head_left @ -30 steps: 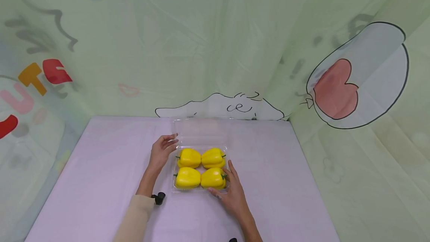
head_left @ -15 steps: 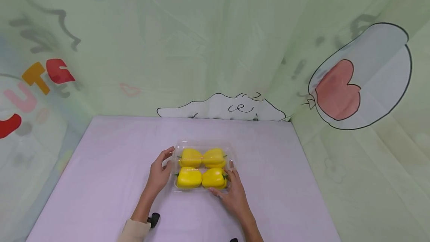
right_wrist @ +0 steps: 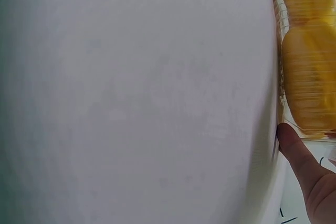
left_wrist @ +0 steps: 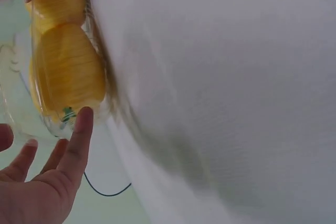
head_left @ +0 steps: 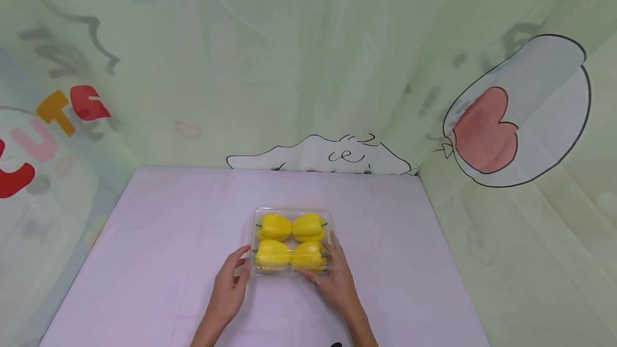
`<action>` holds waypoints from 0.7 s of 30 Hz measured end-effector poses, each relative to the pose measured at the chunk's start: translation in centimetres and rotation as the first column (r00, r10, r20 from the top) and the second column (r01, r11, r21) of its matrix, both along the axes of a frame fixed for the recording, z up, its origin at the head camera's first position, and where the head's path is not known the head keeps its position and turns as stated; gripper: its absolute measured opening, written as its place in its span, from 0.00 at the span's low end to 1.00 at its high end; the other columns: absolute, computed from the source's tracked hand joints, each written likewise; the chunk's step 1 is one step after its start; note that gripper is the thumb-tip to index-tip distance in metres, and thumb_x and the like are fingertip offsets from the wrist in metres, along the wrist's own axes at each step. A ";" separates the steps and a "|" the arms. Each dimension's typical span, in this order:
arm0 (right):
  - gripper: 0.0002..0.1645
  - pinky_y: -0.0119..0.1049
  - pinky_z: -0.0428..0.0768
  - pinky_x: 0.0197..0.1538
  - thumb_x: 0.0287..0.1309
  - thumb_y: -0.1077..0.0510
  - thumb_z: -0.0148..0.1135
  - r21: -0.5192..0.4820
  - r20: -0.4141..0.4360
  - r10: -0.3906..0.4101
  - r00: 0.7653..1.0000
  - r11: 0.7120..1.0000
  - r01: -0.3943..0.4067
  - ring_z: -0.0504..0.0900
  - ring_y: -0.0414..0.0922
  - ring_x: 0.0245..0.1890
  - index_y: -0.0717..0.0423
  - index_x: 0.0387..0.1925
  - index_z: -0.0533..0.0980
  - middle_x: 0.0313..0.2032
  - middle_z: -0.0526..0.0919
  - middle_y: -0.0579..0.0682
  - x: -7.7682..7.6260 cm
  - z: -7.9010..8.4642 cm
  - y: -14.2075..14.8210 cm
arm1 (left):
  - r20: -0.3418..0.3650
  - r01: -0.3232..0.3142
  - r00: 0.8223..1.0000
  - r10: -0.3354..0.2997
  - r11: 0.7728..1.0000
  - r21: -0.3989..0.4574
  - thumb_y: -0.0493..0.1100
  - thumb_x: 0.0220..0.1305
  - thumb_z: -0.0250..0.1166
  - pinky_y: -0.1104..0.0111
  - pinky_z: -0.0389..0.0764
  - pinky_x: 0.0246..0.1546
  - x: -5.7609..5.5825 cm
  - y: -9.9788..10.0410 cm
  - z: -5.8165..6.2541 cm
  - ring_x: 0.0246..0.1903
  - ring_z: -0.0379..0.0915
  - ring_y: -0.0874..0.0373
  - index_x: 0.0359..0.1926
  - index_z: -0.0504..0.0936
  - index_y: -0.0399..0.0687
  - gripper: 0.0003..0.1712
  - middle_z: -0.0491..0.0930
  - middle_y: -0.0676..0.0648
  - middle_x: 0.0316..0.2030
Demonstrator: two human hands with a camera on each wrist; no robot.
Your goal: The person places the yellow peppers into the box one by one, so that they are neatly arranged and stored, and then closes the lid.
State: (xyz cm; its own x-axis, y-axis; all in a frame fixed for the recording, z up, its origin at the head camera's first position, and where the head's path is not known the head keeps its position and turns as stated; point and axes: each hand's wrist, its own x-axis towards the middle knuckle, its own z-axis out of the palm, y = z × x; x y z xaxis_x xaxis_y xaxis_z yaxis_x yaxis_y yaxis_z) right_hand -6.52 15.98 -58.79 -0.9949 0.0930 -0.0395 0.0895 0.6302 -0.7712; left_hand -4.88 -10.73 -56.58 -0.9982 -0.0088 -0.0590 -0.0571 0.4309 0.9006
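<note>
A clear plastic clamshell box lies on the table with its lid down over several yellow bell peppers in two rows. My left hand is at the box's front left side. In the left wrist view, its extended index finger reaches the end wall near a green stem. My right hand spreads around the front right corner, fingers along the right side and thumb at the front. The right wrist view shows that thumb straight, its tip low at the box's corner.
A pale lilac cloth covers the table. Behind it and at both sides hang light green printed curtains. A small black object shows at the bottom edge by my right wrist.
The lid, standing open at the back before, has swung forward and down over the peppers. My left hand has come toward me along the left side; my right hand has stayed at its corner.
</note>
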 end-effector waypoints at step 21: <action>0.58 0.66 0.65 0.80 0.45 0.44 0.87 -0.025 -0.027 0.005 1.000 1.000 -0.005 0.57 0.63 0.83 0.57 0.74 0.70 0.86 0.52 0.53 0.1 -0.3 0.3 | 0.212 -0.117 0.972 0.104 0.992 0.050 0.47 0.74 0.66 0.73 0.83 0.23 -0.3 0.1 -1.2 0.30 0.80 0.58 0.61 0.78 0.37 0.23 0.84 0.43 0.40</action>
